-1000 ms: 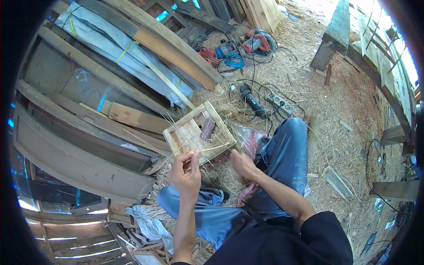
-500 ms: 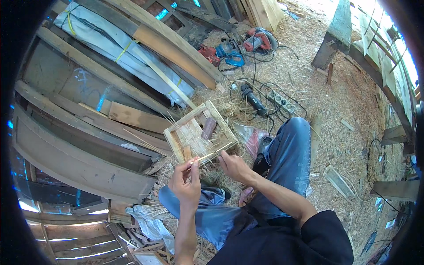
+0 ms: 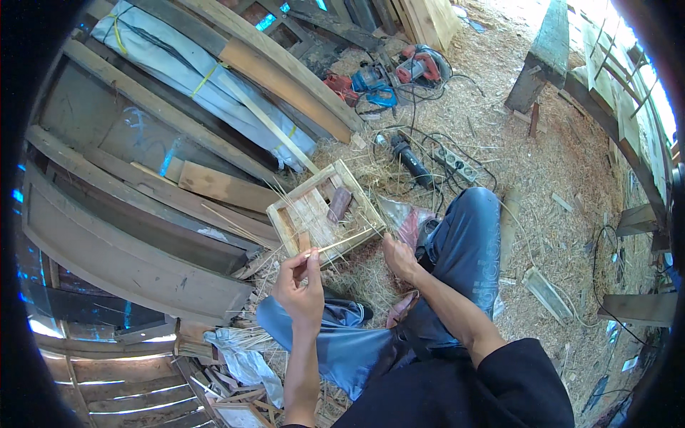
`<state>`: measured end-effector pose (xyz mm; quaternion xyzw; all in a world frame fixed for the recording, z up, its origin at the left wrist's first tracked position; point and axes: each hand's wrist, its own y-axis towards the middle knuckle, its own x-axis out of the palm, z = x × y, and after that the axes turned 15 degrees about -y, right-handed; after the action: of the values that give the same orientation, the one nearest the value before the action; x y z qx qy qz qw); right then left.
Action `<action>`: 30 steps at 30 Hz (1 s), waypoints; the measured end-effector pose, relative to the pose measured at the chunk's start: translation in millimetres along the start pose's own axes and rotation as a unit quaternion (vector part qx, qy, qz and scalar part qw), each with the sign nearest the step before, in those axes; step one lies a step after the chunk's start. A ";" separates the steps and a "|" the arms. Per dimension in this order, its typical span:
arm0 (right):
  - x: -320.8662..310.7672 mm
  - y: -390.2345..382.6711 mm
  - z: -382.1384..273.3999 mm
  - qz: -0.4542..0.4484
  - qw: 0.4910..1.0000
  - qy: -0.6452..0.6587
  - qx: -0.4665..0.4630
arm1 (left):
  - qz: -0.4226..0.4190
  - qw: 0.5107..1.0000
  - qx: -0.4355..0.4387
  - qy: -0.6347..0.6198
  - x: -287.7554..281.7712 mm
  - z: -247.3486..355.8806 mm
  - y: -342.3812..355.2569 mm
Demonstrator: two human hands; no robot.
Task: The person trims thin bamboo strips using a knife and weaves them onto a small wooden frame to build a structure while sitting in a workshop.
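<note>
My left hand [image 3: 300, 284] pinches one end of a thin, pale wooden strip [image 3: 344, 244] between thumb and fingers. The strip slants up to the right, over the near edge of a low wooden frame [image 3: 362, 189]. Just past the strip's far end is my right hand [image 3: 401, 258], closed, with a small dark tip showing above its fingers; what it grips is mostly hidden. On the frame lie a brownish block [image 3: 340, 205] and several loose thin slivers. Both my legs are bent around this spot.
Beyond the frame, a black angle grinder [image 3: 412, 162] and a white power strip [image 3: 455, 164] lie among cords on shavings. Red and blue power tools [image 3: 374, 85] sit farther back. Boards and panels [image 3: 143, 260] are stacked at left; a timber bench [image 3: 546, 50] stands at far right.
My right hand has slid to the right along the strip, away from my left hand, to beyond the strip's end. My left hand stays nearly in place, still pinching the strip.
</note>
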<state>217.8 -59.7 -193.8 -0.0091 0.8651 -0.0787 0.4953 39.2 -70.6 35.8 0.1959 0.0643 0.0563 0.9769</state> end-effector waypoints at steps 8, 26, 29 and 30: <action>14.2 1.5 -0.7 0.012 0.999 0.048 0.018 | 0.023 0.999 -0.027 -0.011 4.3 4.0 0.1; -22.8 -10.8 -32.5 0.012 0.999 -0.020 -0.047 | -0.027 1.000 -0.004 -0.007 -6.0 -2.4 -4.3; -9.8 -6.0 -29.1 0.028 0.997 -0.041 -0.052 | 0.017 0.999 -0.040 -0.014 -11.1 -4.4 0.3; -8.1 -6.1 -27.0 0.036 0.997 -0.041 -0.056 | 0.018 0.999 -0.040 -0.014 -12.5 -5.1 0.1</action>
<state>198.3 -61.5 -172.6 -0.0090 0.8468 -0.0119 0.5317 26.2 -70.2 32.4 0.1590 0.0447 0.0734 0.9835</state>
